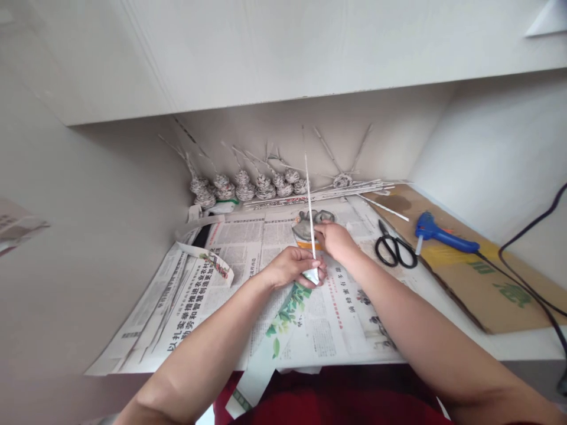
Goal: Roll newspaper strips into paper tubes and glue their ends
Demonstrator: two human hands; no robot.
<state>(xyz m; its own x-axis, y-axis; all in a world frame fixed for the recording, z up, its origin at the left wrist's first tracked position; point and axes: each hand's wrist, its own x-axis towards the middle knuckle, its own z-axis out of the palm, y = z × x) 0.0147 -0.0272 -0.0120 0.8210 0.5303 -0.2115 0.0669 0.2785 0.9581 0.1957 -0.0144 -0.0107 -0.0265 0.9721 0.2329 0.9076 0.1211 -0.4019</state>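
Note:
My left hand (295,265) is closed around the wide lower end of a thin rolled paper tube (309,200), which points up and away from me. From that hand a flat paper strip (283,321) with green leaf print trails down over the table's front edge. Just right of the tube is my right hand (335,239), its fingers bent together beside a grey, lumpy, dish-like thing (303,229). Whether they hold anything cannot be made out. An orange patch (305,245) shows under the grey thing.
Newspaper (239,236) covers the table. Several woven paper gourds (245,188) and paper sticks (328,192) line the back. Black scissors (392,248) lie right, beside a blue glue gun (447,233) on cardboard (460,289), with its cable (518,274). A shelf panel (283,53) overhangs.

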